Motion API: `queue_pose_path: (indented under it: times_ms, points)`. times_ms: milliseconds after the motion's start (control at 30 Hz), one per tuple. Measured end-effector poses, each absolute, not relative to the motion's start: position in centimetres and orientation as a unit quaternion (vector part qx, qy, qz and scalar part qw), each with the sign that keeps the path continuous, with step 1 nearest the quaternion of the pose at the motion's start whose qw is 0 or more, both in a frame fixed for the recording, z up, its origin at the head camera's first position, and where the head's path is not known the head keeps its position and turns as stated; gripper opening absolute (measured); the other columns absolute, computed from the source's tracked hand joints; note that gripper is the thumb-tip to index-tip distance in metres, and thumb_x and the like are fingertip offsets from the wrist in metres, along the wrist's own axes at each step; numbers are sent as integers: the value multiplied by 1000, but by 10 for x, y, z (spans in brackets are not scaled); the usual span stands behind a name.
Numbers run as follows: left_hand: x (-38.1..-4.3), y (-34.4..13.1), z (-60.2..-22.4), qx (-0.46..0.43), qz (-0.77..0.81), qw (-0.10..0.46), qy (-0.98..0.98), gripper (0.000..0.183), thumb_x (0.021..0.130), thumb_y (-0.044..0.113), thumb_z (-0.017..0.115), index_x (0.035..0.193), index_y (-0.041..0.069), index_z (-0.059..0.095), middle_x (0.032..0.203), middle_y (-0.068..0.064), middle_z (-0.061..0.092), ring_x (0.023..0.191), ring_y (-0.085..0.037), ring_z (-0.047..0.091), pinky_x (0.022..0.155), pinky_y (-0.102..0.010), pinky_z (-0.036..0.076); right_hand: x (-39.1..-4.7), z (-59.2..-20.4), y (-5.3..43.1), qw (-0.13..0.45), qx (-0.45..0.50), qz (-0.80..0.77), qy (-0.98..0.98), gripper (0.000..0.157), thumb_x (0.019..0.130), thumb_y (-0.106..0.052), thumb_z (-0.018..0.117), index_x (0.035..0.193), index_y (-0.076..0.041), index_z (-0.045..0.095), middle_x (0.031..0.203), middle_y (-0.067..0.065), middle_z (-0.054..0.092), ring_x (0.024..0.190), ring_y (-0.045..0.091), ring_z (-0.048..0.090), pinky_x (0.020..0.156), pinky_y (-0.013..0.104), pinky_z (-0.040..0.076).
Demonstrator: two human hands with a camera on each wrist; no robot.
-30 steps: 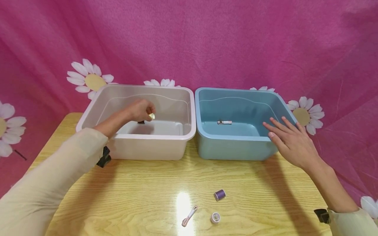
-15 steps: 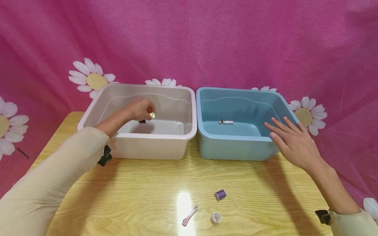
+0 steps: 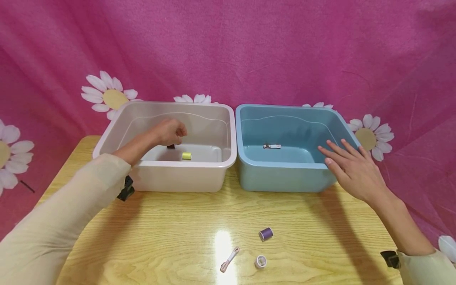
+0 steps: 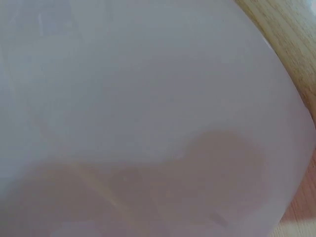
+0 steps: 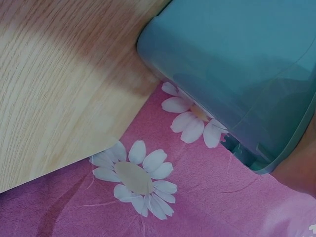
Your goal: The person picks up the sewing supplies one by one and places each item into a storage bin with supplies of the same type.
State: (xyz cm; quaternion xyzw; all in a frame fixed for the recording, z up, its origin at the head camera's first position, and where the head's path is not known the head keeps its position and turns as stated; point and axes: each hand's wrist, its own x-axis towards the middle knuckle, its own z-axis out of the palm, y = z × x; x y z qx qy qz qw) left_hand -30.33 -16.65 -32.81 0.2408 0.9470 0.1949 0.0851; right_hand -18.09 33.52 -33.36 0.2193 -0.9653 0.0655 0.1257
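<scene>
My left hand (image 3: 171,132) hangs inside the beige bin (image 3: 181,178), fingers loosely bent, with nothing between them. Below the fingertips is a yellow thread spool (image 3: 187,156); whether it rests on the bin floor or is still in the air I cannot tell. A small dark thing (image 3: 171,147) in the bin is partly hidden by the hand. My right hand (image 3: 358,172) lies with spread, straight fingers over the right rim of the blue bin (image 3: 281,178). In that bin lies a small light bundle of thread (image 3: 272,146) with a dark end.
On the wooden table (image 3: 171,229) in front of the bins lie a purple thread spool (image 3: 266,234), a white spool (image 3: 261,261) standing on end, and a pinkish-white bundle of thread (image 3: 229,259). Behind hangs a pink cloth (image 3: 228,51) with daisies.
My left fingers have let go of the yellow thread spool, which is now lower, beneath the hand. My right hand stays on the blue bin's rim.
</scene>
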Motion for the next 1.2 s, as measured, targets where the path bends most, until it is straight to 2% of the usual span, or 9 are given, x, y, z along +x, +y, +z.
queue_pose_path:
  times_ms: [500,733,1000,1200]
  points:
    - [-301,-169,-322,233,211,81,946,27,78,-1,65,104,-5,62,101,-20,63,96,-30,58,83,-40,46,-181,-333,334,119,218,65,-966,42,98,-34,39,139,-23,42,145,7,32,137,29,11,105,55,-4]
    - [-292,-168,-318,245,207,72,944,31,80,5,65,110,-2,61,106,-18,62,100,-30,57,85,-40,45,-180,-334,334,118,221,64,-966,43,98,-34,39,140,-24,41,145,7,32,137,31,13,105,55,-4]
    - [-280,-162,-310,279,163,26,946,46,83,16,62,125,1,52,121,-18,55,113,-33,49,95,-45,36,-179,-334,334,121,221,67,-965,43,98,-33,40,140,-24,40,145,6,32,136,32,14,105,57,-2]
    - [-267,-158,-304,304,165,-10,938,51,84,15,61,130,0,47,130,-18,48,122,-33,40,102,-44,29,-180,-334,334,121,220,68,-966,42,98,-34,40,139,-24,41,145,7,32,136,32,15,105,56,-3]
